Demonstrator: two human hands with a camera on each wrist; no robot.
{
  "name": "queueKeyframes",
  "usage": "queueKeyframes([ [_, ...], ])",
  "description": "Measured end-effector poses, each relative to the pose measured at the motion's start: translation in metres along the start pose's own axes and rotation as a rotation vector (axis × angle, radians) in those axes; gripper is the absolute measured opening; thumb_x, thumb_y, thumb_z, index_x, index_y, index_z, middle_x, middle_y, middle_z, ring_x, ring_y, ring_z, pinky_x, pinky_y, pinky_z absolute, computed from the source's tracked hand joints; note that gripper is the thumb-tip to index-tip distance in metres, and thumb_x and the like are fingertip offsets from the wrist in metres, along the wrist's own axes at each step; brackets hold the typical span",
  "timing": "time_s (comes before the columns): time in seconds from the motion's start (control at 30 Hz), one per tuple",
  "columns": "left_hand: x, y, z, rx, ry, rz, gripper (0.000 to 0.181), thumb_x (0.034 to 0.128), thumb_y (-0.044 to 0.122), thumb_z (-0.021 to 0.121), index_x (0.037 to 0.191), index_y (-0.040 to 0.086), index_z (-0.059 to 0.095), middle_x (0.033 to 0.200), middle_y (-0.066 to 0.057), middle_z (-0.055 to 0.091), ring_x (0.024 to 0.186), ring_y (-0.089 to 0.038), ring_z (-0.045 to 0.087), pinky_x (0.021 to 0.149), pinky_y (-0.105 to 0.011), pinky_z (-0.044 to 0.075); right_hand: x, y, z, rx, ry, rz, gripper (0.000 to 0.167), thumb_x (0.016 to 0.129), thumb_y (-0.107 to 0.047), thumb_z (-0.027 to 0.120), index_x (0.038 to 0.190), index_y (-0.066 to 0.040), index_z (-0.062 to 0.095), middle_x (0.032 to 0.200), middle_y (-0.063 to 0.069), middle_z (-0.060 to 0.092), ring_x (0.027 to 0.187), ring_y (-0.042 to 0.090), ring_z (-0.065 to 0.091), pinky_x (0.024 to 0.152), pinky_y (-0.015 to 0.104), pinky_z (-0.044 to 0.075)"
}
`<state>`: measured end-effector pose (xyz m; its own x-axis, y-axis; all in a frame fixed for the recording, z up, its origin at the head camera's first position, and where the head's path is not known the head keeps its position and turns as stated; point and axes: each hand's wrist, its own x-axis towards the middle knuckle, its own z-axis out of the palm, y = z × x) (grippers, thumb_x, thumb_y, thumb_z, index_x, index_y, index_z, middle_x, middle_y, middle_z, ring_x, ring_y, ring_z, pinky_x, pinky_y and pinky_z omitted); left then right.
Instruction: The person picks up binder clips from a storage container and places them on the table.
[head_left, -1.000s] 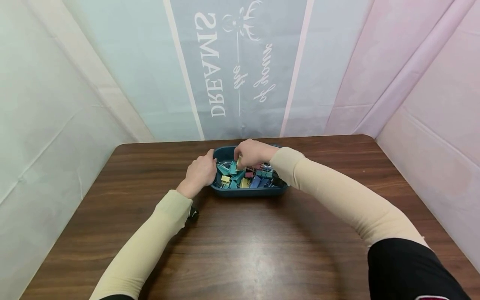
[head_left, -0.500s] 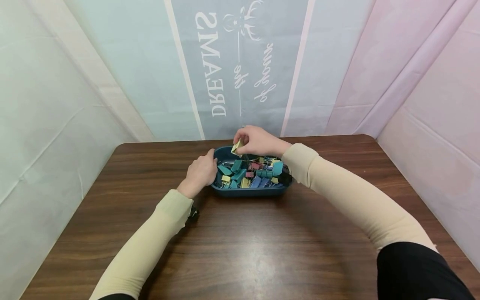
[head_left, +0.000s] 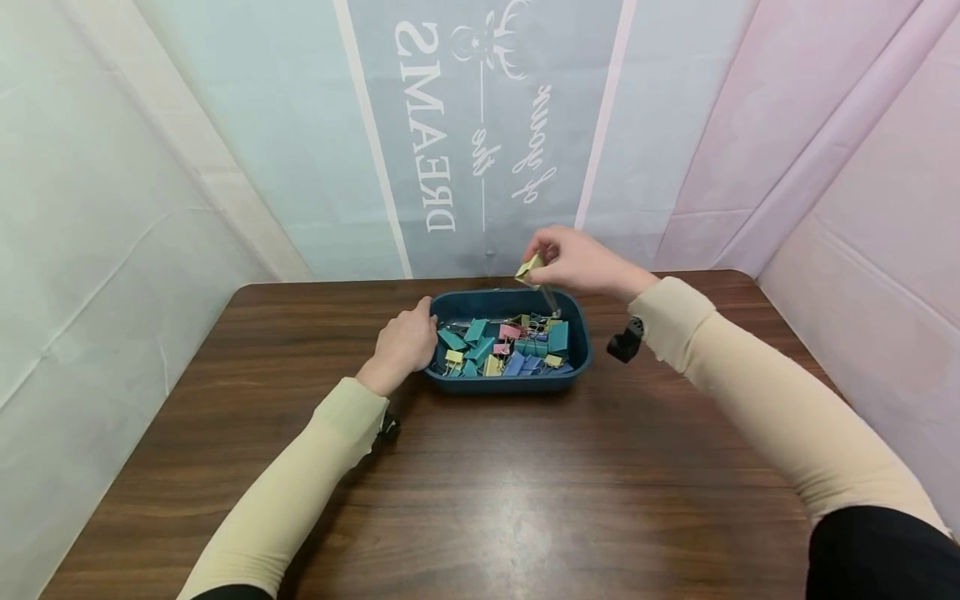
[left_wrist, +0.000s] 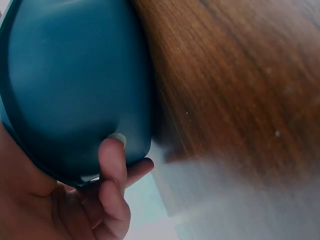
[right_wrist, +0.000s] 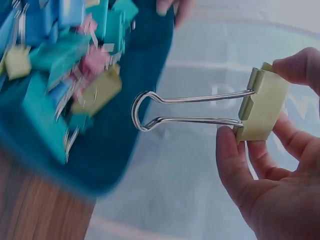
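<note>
A dark blue-green plastic bin stands at the table's far edge with several binder clips inside. My left hand holds the bin's left end. In the left wrist view its curled fingers lie against the bin's outer wall. Above the bin's back right, my right hand pinches a yellow binder clip by its body. The clip's wire handle points towards the bin in the right wrist view. Teal clips, blue clips and a pink clip lie mixed in the bin.
The brown wooden table spreads out in front of the bin. A printed curtain hangs just behind the table's far edge. Pale cloth panels close in the sides. A black wrist camera sits below the right cuff.
My right hand has lifted the yellow binder clip out of the bin and moved it up and to the right. My left hand has stayed on the bin's left end.
</note>
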<state>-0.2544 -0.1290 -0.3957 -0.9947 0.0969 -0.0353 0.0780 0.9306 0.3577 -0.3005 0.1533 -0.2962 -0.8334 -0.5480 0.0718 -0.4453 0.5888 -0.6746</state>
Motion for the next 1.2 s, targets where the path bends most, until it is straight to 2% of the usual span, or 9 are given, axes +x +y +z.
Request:
queueKeyframes([
  [0.17, 0.001, 0.002, 0.001, -0.001, -0.004, -0.010, 0.050, 0.1076, 0.027, 0.040, 0.153, 0.006, 0.033, 0.119, -0.024, 0.064, 0.088, -0.036, 0.066, 0.071, -0.047, 0.054, -0.018, 0.028, -0.020, -0.053, 0.007, 0.076, 0.020, 0.093, -0.019, 0.067, 0.109, -0.008, 0.066, 0.095, 0.012, 0.060, 0.074, 0.030, 0.052, 0.062, 0.039, 0.043],
  [0.33, 0.001, 0.002, 0.001, -0.004, -0.005, -0.005, 0.050, 0.1075, 0.026, 0.040, 0.153, 0.006, 0.033, 0.117, -0.023, 0.064, 0.087, -0.036, 0.066, 0.069, -0.046, 0.053, -0.034, 0.064, -0.030, -0.086, 0.018, 0.150, 0.020, 0.092, -0.019, 0.067, 0.107, -0.006, 0.066, 0.091, 0.012, 0.059, 0.072, 0.029, 0.050, 0.063, 0.039, 0.041],
  [0.5, 0.001, 0.001, 0.002, -0.002, 0.004, -0.008, 0.050, 0.1075, 0.026, 0.039, 0.152, 0.006, 0.033, 0.115, -0.023, 0.065, 0.082, -0.034, 0.065, 0.065, -0.044, 0.052, -0.048, 0.094, -0.031, -0.149, 0.020, 0.202, 0.023, 0.090, -0.019, 0.069, 0.106, -0.004, 0.068, 0.091, 0.010, 0.063, 0.077, 0.025, 0.052, 0.067, 0.038, 0.042],
  [0.63, 0.001, 0.001, 0.002, 0.002, 0.002, -0.019, 0.050, 0.1075, 0.027, 0.040, 0.152, 0.006, 0.033, 0.120, -0.023, 0.064, 0.086, -0.033, 0.065, 0.068, -0.044, 0.053, -0.055, 0.110, -0.025, -0.190, -0.044, 0.225, 0.025, 0.089, -0.022, 0.068, 0.106, -0.003, 0.067, 0.088, 0.009, 0.063, 0.076, 0.024, 0.054, 0.068, 0.037, 0.044],
  [0.8, 0.002, 0.000, -0.002, -0.001, -0.003, -0.008, 0.049, 0.1068, 0.028, 0.042, 0.151, 0.006, 0.037, 0.121, -0.023, 0.063, 0.084, -0.033, 0.064, 0.066, -0.043, 0.053, -0.059, 0.120, -0.014, -0.196, -0.110, 0.241, 0.023, 0.089, -0.022, 0.068, 0.106, -0.005, 0.067, 0.090, 0.009, 0.060, 0.079, 0.024, 0.052, 0.069, 0.038, 0.045],
  [1.03, 0.000, -0.009, -0.010, -0.046, -0.018, 0.036, 0.049, 0.1053, 0.029, 0.043, 0.146, 0.002, 0.044, 0.123, -0.020, 0.064, 0.082, -0.029, 0.064, 0.067, -0.042, 0.053, -0.058, 0.122, -0.004, -0.238, -0.127, 0.223, 0.025, 0.089, -0.021, 0.069, 0.107, -0.004, 0.067, 0.094, 0.010, 0.058, 0.081, 0.024, 0.053, 0.070, 0.038, 0.045],
  [1.2, -0.006, -0.010, -0.015, -0.086, -0.088, 0.029, 0.042, 0.1042, 0.029, 0.045, 0.132, 0.000, 0.054, 0.098, -0.014, 0.067, 0.067, -0.020, 0.066, 0.062, -0.037, 0.052, -0.058, 0.122, -0.003, -0.232, -0.142, 0.224, 0.027, 0.089, -0.021, 0.068, 0.109, -0.002, 0.067, 0.093, 0.010, 0.057, 0.080, 0.024, 0.052, 0.068, 0.038, 0.044],
])
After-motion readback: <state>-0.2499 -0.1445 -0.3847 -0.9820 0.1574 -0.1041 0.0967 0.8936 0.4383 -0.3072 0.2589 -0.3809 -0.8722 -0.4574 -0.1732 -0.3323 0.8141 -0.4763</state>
